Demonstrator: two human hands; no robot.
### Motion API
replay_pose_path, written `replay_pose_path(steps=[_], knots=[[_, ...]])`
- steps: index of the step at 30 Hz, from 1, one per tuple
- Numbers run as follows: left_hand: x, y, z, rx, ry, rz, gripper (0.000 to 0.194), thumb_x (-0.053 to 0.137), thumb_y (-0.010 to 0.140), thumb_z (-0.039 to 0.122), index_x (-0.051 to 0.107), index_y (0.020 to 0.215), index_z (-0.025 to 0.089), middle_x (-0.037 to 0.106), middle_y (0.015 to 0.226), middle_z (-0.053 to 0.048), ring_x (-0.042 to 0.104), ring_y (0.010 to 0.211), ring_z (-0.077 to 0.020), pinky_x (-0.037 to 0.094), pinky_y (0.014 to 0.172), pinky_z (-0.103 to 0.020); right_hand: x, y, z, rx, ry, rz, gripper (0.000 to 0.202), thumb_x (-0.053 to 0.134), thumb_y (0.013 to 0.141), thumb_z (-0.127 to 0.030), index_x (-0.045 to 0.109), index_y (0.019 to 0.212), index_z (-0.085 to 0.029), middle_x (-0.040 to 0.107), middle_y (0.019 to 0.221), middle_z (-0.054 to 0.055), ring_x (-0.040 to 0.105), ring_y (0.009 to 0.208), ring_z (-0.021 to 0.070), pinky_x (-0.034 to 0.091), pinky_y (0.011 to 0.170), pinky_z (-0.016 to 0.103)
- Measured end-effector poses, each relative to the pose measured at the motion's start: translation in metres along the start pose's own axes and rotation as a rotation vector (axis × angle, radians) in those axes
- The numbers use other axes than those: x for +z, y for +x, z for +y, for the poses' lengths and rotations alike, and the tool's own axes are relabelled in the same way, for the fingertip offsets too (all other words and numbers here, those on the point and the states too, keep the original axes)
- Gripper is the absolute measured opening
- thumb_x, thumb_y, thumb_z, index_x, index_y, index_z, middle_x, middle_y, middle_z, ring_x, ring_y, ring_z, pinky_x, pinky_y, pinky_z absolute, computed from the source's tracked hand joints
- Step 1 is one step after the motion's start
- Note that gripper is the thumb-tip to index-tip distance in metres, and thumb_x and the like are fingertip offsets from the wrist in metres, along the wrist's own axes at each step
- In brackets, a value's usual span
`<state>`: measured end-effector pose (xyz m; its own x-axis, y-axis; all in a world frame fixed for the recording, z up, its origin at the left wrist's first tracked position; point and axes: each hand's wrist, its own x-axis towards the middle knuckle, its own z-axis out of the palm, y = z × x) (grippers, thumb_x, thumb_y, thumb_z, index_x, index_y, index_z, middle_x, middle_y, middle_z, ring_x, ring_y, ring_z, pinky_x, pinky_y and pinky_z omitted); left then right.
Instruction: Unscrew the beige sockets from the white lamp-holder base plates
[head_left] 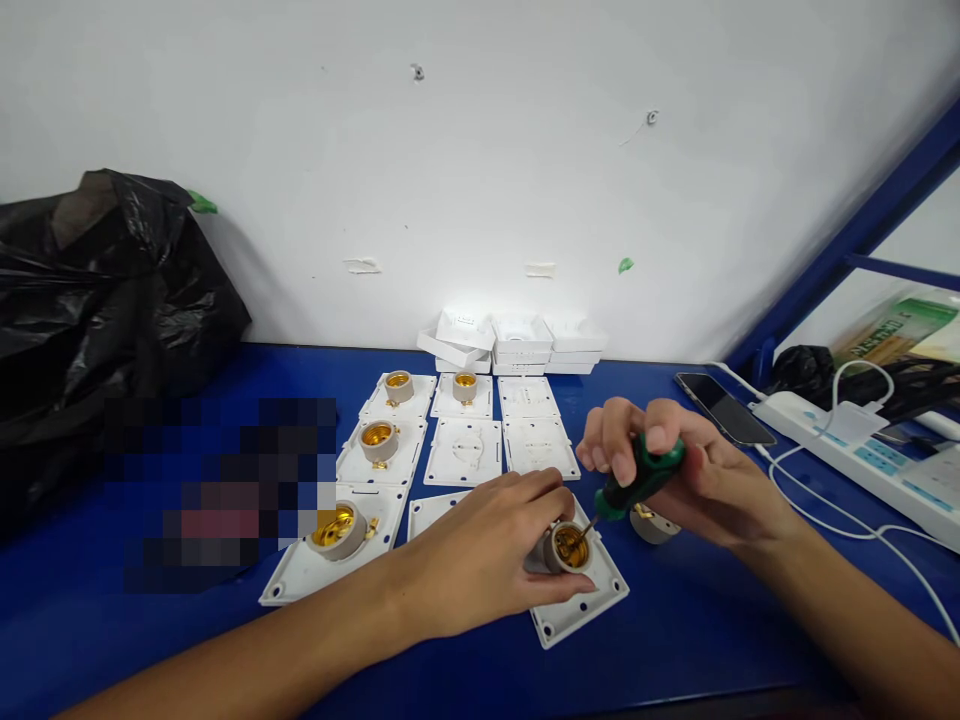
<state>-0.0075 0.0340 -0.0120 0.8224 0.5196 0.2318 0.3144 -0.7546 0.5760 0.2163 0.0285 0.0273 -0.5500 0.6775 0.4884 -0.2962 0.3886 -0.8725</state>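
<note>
My left hand [495,550] is closed around a round lamp socket [568,548] with a brass-coloured inside, which sits on a white square plate [592,600]. In my right hand [705,470] is a green and black screwdriver [637,480], its tip reaching into that socket. Another socket [654,524] lies on the blue table just below my right hand, partly hidden by it. To the left and behind, white plates [465,452] stand in rows; several bear sockets [379,441], others are bare.
White boxes [521,345] are stacked against the wall. At the right lie a phone [724,408], a white power strip [862,455] and loose cables. A black plastic bag [112,300] fills the left side, beside a blurred-out area on the blue table [675,640].
</note>
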Motion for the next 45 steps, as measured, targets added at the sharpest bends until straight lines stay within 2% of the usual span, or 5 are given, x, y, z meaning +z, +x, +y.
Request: replay_pose_path(steps=[9, 14, 18, 25, 45], knots=[[0.0015, 0.0003, -0.0016, 0.025, 0.027, 0.02, 0.036, 0.079, 0.089, 0.048, 0.06, 0.102, 0.02, 0.065, 0.104, -0.005, 0.064, 0.092, -0.0225, 0.053, 0.081, -0.034, -0.0018, -0.0005, 0.0047, 0.03, 0.003, 0.141, 0.014, 0.064, 0.097, -0.041, 0.071, 0.107, -0.035, 0.058, 0.092, 0.002, 0.057, 0.088, 0.0198, 0.053, 0.074, 0.036], [0.0016, 0.0002, -0.0019, 0.03, 0.019, 0.022, 0.036, 0.079, 0.089, 0.048, 0.06, 0.103, 0.02, 0.065, 0.105, -0.005, 0.065, 0.094, -0.0228, 0.053, 0.083, -0.035, 0.0001, -0.0007, 0.0028, 0.039, 0.061, 0.111, 0.015, 0.058, 0.1, -0.038, 0.07, 0.108, -0.035, 0.063, 0.092, 0.003, 0.06, 0.09, 0.0203, 0.054, 0.075, 0.037], [0.001, 0.0001, -0.0011, 0.029, 0.04, 0.024, 0.038, 0.08, 0.089, 0.048, 0.059, 0.103, 0.019, 0.065, 0.104, -0.005, 0.064, 0.09, -0.0224, 0.052, 0.079, -0.034, 0.0008, -0.0008, 0.0024, -0.012, 0.08, 0.155, 0.009, 0.069, 0.094, -0.039, 0.073, 0.096, -0.032, 0.06, 0.097, 0.003, 0.057, 0.092, 0.0185, 0.054, 0.08, 0.035], [0.0008, 0.0, -0.0009, 0.014, 0.028, 0.011, 0.035, 0.078, 0.09, 0.048, 0.06, 0.101, 0.02, 0.064, 0.103, -0.004, 0.063, 0.091, -0.0215, 0.052, 0.08, -0.033, -0.0023, -0.0001, 0.0039, 0.046, 0.028, 0.16, 0.021, 0.057, 0.1, -0.043, 0.073, 0.114, -0.037, 0.062, 0.092, 0.003, 0.06, 0.087, 0.0203, 0.055, 0.071, 0.036], [0.0003, 0.0002, 0.0, 0.032, 0.05, 0.013, 0.036, 0.079, 0.089, 0.046, 0.059, 0.101, 0.019, 0.064, 0.103, -0.004, 0.064, 0.091, -0.0224, 0.052, 0.079, -0.033, 0.0022, 0.0005, 0.0011, 0.074, 0.115, 0.173, 0.017, 0.061, 0.098, -0.038, 0.074, 0.106, -0.03, 0.058, 0.096, 0.004, 0.06, 0.087, 0.0185, 0.054, 0.078, 0.037]])
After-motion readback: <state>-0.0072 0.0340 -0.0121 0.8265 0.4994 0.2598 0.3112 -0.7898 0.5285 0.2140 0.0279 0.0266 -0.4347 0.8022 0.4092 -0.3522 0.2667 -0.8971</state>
